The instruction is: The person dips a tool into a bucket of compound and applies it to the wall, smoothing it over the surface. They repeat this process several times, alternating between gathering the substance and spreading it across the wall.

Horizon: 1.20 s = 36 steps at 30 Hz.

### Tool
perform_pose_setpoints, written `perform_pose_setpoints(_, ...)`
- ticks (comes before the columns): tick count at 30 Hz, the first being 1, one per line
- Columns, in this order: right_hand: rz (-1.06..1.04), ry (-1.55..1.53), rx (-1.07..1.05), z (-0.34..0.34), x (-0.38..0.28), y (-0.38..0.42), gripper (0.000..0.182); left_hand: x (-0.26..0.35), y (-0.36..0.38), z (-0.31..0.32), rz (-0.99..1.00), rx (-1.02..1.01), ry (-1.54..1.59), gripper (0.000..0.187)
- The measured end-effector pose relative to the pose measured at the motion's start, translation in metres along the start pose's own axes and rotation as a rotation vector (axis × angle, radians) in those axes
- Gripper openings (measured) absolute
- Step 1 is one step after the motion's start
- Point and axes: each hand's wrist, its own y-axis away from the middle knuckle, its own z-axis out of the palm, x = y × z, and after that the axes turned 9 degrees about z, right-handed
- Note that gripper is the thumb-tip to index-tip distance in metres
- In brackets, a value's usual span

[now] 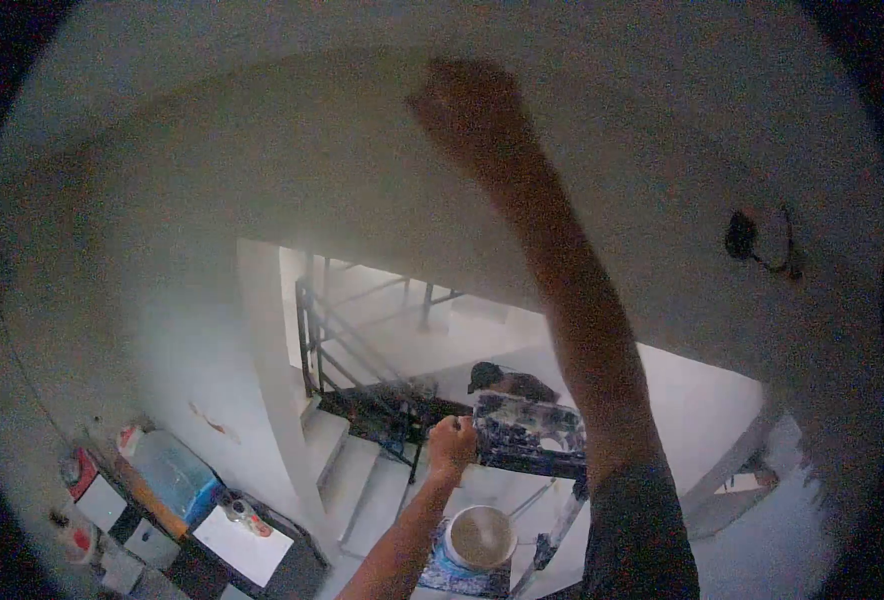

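My right hand (pixel 472 105) is raised high against the pale wall (pixel 342 170), near its upper edge. Its fingers are curled closed, and dim light and blur hide whatever may be in them. Lower down, my left hand (pixel 452 445) is closed at the left edge of a dark board (pixel 527 435) smeared with white material. Below that board, a round bucket (pixel 480 538) holding a greyish-beige mix stands on a spattered surface.
A stairway (pixel 347 460) with a dark metal railing (pixel 362 345) lies beyond the wall opening. Dark cable ends (pixel 752 238) stick out at the right. At lower left are a large clear bottle (pixel 170 470) and a white sheet (pixel 242 545). A dark cap (pixel 484 376) shows behind the board.
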Motion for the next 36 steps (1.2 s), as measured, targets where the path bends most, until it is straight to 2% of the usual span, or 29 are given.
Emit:
perform_pose_setpoints(1,-0.016,-0.047,-0.104,0.01,-0.009,-0.006,0.033,-0.007,0.0,0.007,0.006,-0.003,-0.006,0.041)
perform_pose_setpoints(2,-0.01,-0.045,-0.1,0.011,-0.015,-0.014,0.033,-0.021,0.0,0.015,0.115,0.05,-0.015,0.041)
perform_pose_setpoints(3,0.012,-0.007,-0.198,0.013,-0.019,-0.019,0.032,-0.025,0.001,0.014,0.223,0.102,-0.022,0.04)
perform_pose_setpoints(4,0.034,0.029,-0.296,0.015,-0.018,-0.017,0.031,-0.031,0.001,0.02,0.225,0.099,-0.027,0.04)
perform_pose_setpoints(5,0.034,0.03,-0.299,0.018,-0.009,-0.014,0.031,-0.029,0.0,0.016,0.197,0.051,-0.018,0.04)
perform_pose_setpoints(7,-0.173,-0.166,0.198,0.015,0.034,0.006,0.027,-0.03,0.002,0.016,0.166,0.001,-0.004,0.04)
perform_pose_setpoints(10,0.114,-0.089,0.134,-0.043,0.055,0.034,0.024,-0.033,-0.001,0.019,0.227,0.042,-0.095,0.038)
perform_pose_setpoints(11,0.171,-0.071,0.14,-0.059,0.06,0.043,0.024,-0.025,0.0,0.009,0.302,-0.028,-0.195,0.038)
perform_pose_setpoints(13,0.141,0.523,-0.038,-0.087,0.082,0.06,0.025,-0.027,-0.004,0.011,0.38,-0.096,-0.285,0.038)
perform_pose_setpoints(15,-0.292,0.585,0.376,-0.111,0.108,0.084,0.025,-0.049,-0.002,0.031,0.231,-0.017,-0.124,0.037)
perform_pose_setpoints(16,-0.295,0.58,0.37,-0.118,0.109,0.089,0.025,-0.051,0.0,0.032,0.224,-0.018,-0.122,0.037)
perform_pose_setpoints(18,-0.153,0.937,0.138,-0.128,0.107,0.088,0.024,-0.04,-0.002,0.022,0.222,-0.066,-0.195,0.037)
perform_pose_setpoints(19,-0.153,0.935,0.128,-0.121,0.105,0.088,0.024,-0.031,-0.003,0.016,0.216,-0.074,-0.196,0.037)
perform_pose_setpoints(21,0.1,0.421,0.294,-0.096,0.092,0.081,0.029,0.014,-0.002,-0.018,-0.034,-0.029,-0.003,0.037)
perform_pose_setpoints(22,0.336,0.314,0.287,-0.084,0.069,0.072,0.034,0.01,-0.001,-0.016,-0.042,-0.037,-0.012,0.037)
perform_pose_setpoints(23,0.57,0.205,0.28,-0.071,0.046,0.059,0.039,0.004,-0.002,-0.012,0.039,-0.033,-0.021,0.037)
perform_pose_setpoints(24,0.358,0.247,0.371,-0.046,0.046,0.048,0.041,0.001,-0.001,-0.013,0.12,-0.029,-0.028,0.038)
perform_pose_setpoints(25,0.143,0.287,0.457,-0.021,0.048,0.039,0.043,0.014,-0.007,-0.025,0.04,-0.113,0.021,0.033)
perform_pose_setpoints(26,0.174,0.228,0.415,-0.011,0.033,0.027,0.041,0.006,-0.006,-0.019,0.038,-0.122,0.017,0.033)
perform_pose_setpoints(28,0.202,0.171,0.374,-0.001,0.006,0.007,0.038,-0.019,-0.008,0.002,0.175,-0.036,-0.052,0.027)
perform_pose_setpoints(29,0.181,0.039,0.347,0.003,-0.001,0.001,0.036,-0.015,-0.007,-0.001,0.173,-0.04,-0.051,0.027)
perform_pose_setpoints(30,0.158,-0.095,0.315,0.009,0.002,0.001,0.033,-0.012,-0.008,0.001,0.313,0.018,-0.175,0.027)
perform_pose_setpoints(31,0.159,-0.094,0.31,0.013,0.008,0.0,0.033,-0.009,-0.007,-0.001,0.457,0.075,-0.301,0.026)
perform_pose_setpoints(32,0.093,-0.174,0.316,0.018,0.017,0.001,0.032,-0.001,-0.009,-0.007,0.456,0.07,-0.3,0.026)
perform_pose_setpoints(34,0.029,-0.251,0.322,0.007,0.036,0.013,0.03,0.015,-0.01,-0.013,0.095,-0.104,-0.034,0.03)
perform_pose_setpoints(36,0.204,0.004,0.079,-0.026,0.056,0.021,0.027,-0.002,-0.01,0.0,0.141,-0.085,-0.062,0.031)
